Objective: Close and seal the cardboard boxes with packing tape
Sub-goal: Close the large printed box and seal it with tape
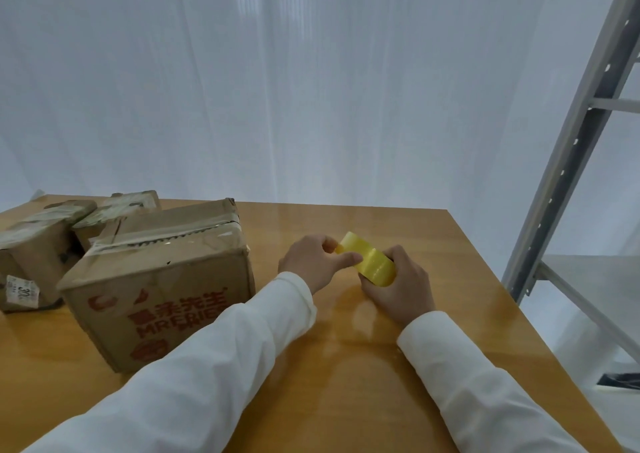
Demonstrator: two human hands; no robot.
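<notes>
A yellow roll of packing tape [369, 259] stands on edge over the wooden table [346, 366], right of centre. My right hand [401, 288] grips the roll from its right and near side. My left hand [315, 262] pinches the roll's left edge between thumb and fingers. A large cardboard box [162, 279] with red print sits just left of my left hand, flaps down, with clear tape along its top seam. Two smaller taped boxes, one at the far left [34, 241] and one behind the large box [121, 210], stand at the table's back left.
A grey metal shelving rack [571, 161] rises right of the table's right edge. White sheeting hangs behind the table. Bare wood lies between my arms and in front of the large box.
</notes>
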